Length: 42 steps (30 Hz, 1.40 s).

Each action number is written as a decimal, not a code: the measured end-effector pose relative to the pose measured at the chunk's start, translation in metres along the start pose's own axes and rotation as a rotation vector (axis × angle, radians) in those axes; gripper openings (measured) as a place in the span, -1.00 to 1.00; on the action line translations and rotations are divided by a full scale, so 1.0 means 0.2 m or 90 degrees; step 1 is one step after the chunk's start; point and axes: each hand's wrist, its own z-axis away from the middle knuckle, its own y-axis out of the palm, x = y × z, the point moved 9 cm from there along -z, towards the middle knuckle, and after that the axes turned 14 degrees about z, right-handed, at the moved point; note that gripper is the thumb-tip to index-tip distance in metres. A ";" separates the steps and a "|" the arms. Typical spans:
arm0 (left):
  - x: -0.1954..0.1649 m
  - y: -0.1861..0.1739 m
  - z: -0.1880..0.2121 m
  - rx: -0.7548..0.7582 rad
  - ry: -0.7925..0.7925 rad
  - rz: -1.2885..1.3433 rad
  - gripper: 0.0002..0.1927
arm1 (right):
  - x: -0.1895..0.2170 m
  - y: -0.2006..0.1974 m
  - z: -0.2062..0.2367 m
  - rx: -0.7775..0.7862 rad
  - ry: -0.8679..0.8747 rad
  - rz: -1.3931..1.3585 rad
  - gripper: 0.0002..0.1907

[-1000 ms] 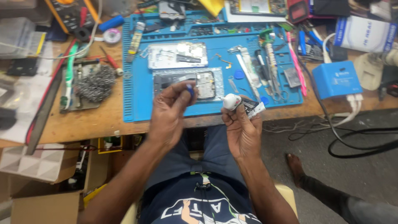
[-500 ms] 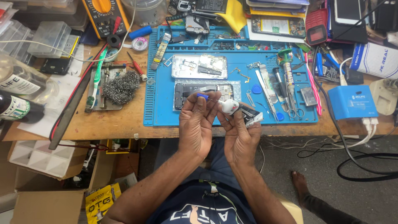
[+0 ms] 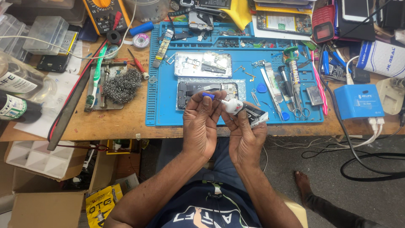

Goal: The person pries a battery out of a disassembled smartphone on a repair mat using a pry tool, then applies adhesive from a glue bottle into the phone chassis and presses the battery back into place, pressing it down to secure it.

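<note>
Right hand (image 3: 247, 137) grips the glue tube (image 3: 244, 111), its long axis running left-right, nozzle pointing left; left hand (image 3: 202, 122) fingers pinch the small blue cap (image 3: 208, 95) above the desk (image 3: 126, 118).

this was a small phone repair workshop. a wooden counter (image 3: 126, 122) carried a blue work mat (image 3: 168, 114) with two opened phones (image 3: 203, 64) on it, beside tweezers (image 3: 270, 90) and screwdrivers (image 3: 291, 80). a yellow multimeter (image 3: 105, 14), a roll of solder wire (image 3: 141, 40), steel wool (image 3: 122, 84) and loose phone parts (image 3: 278, 21) lay crowded around. cardboard boxes (image 3: 38, 211) stood under the counter.
</note>
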 end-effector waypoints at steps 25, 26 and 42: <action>0.00 0.01 0.01 0.012 0.002 -0.005 -0.79 | 0.02 0.01 0.01 0.006 0.001 0.014 -0.75; -0.01 0.01 0.01 0.011 0.004 -0.007 -0.79 | 0.02 0.01 0.01 0.008 0.000 0.011 -0.75; 0.04 -0.05 0.00 0.045 0.047 -0.029 -0.85 | 0.09 -0.05 -0.01 -0.001 -0.130 0.104 -0.77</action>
